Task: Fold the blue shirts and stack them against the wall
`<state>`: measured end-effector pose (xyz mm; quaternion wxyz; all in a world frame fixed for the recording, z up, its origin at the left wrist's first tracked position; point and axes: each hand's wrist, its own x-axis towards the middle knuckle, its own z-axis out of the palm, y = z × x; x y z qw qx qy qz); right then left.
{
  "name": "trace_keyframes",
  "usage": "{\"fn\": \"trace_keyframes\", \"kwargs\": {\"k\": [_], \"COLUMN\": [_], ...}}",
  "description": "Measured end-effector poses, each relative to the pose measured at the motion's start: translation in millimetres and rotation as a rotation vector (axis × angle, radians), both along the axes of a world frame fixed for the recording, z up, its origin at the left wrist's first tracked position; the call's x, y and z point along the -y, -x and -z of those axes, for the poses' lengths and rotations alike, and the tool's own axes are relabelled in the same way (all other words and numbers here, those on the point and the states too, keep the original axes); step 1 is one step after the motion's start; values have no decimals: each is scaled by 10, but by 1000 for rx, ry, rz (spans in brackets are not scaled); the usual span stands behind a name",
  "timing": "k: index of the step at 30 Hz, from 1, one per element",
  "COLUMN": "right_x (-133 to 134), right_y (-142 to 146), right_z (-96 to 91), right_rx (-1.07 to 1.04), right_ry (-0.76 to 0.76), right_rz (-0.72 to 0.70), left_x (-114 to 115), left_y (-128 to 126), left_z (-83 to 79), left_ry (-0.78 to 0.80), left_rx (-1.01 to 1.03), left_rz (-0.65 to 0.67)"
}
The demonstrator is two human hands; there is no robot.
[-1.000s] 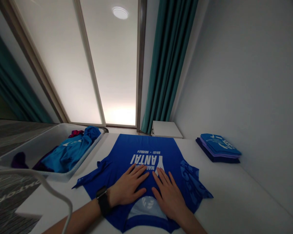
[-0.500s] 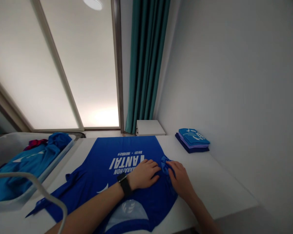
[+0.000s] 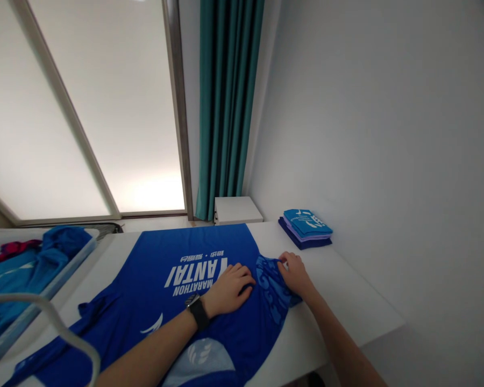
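A blue T-shirt [image 3: 177, 258] with white lettering lies spread flat on the white table [image 3: 347, 290]. My left hand [image 3: 229, 287], with a dark watch on its wrist, rests palm down and fingers stretched on the shirt's body. My right hand [image 3: 293, 273] pinches the patterned right sleeve [image 3: 272, 279], which is folded in over the shirt's edge. The left sleeve [image 3: 91, 312] lies loose on the table.
A stack of folded blue and purple shirts [image 3: 305, 228] sits at the far right by the wall. A white bin [image 3: 44, 285] with crumpled blue and red clothes stands at the left. A teal curtain [image 3: 226, 107] hangs behind a small white cabinet [image 3: 237, 209].
Both hands slid from the shirt's middle to its right side. The right hand took hold of the right sleeve and folded it inward. The view swung right.
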<state>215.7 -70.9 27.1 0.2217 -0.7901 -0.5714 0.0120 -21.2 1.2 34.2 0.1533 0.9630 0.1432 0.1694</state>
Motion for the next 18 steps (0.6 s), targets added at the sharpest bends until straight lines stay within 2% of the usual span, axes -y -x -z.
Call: {"fn": "trace_keyframes", "kwargs": {"k": [3, 5, 12, 16, 18], "right_x": [2, 36, 166, 180, 174], "right_y": [54, 80, -19, -63, -60], "right_z": [-27, 5, 209, 213, 199], "right_rx": [-207, -251, -69, -107, -148], "right_ry": [-64, -76, -120, -41, -55], "right_rz": [-80, -111, -2, 3, 8], "left_x": [9, 11, 7, 5, 3], "left_y": [1, 4, 7, 4, 3], "left_z": [0, -6, -9, -5, -2], "left_ry": [14, 13, 3, 17, 21], "left_rx": [10, 7, -1, 10, 13], "left_rz": [-2, -5, -8, -4, -2]}}
